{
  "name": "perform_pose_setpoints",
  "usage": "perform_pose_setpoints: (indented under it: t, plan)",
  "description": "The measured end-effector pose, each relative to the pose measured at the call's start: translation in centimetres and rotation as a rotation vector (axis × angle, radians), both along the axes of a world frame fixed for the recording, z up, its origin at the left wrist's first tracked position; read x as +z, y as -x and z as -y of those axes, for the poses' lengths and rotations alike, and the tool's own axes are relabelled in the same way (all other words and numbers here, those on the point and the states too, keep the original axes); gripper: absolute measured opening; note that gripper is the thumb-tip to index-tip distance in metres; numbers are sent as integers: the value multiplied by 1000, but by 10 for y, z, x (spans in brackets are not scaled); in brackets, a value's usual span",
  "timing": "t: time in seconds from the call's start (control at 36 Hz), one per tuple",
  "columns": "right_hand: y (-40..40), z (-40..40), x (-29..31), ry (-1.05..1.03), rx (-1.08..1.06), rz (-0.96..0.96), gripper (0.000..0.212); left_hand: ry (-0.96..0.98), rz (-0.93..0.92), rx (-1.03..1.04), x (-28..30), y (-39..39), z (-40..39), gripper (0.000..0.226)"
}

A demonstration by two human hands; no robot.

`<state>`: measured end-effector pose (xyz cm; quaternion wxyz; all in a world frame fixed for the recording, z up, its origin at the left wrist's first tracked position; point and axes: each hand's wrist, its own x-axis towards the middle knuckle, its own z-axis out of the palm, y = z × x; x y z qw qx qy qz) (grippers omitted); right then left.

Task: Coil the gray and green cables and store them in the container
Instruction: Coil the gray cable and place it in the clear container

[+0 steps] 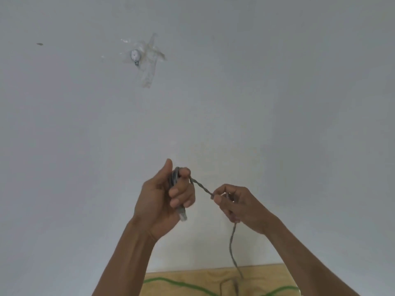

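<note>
My left hand (164, 201) grips a small bundle of wound gray cable (174, 178), with a plug end sticking out below the palm. A twisted stretch of the gray cable runs right to my right hand (237, 205), which pinches it between thumb and fingertips. From that hand the cable hangs down to the wooden table (192, 274). The green cable (168, 282) lies loose on the table at the bottom edge. No container is in view.
A plain white wall (277, 82) fills most of the view. A small metal hook taped to the wall (136, 56) sits at upper left. Only a strip of the table shows between my forearms.
</note>
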<state>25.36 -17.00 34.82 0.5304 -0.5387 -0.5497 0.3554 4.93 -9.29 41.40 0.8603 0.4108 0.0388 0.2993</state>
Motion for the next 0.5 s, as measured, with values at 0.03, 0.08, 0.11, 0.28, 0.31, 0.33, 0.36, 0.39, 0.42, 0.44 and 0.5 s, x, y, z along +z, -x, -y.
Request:
perform_pose_setpoints:
  t: [0.03, 0.08, 0.11, 0.28, 0.31, 0.33, 0.36, 0.39, 0.42, 0.44, 0.5]
  plan:
    - [-1, 0, 0, -6, -17, 14, 20, -3, -9, 14, 3, 1, -2, 46]
    - [-3, 0, -3, -35, -93, 99, 19, -9, -5, 44, 9, 4, -3, 46]
    - [-4, 0, -5, -68, -143, 137, 18, -13, 6, 59, 12, 6, -4, 47]
    - [-17, 2, -12, -69, -274, 134, 29, -71, -92, 89, 24, 18, -2, 49]
    - [-19, 0, -12, -65, -291, 170, 32, -87, -121, 98, 25, 18, 1, 49]
    - [-20, -2, -12, -60, -317, 232, 36, -113, -149, 106, 26, 16, 4, 49]
    - [-21, -4, -12, -50, -339, 303, 39, -143, -173, 116, 27, 15, 7, 48]
    - [-20, -5, -11, -36, -360, 374, 42, -170, -191, 129, 28, 13, 10, 48]
    - [-18, -7, -10, -22, -374, 437, 44, -186, -202, 146, 29, 11, 11, 47]
    - [-12, -6, -6, -19, -377, 482, 45, -192, -205, 169, 31, 10, 11, 47]
    - [-1, -2, -1, -35, -340, 505, 41, -173, -177, 232, 36, 11, 6, 45]
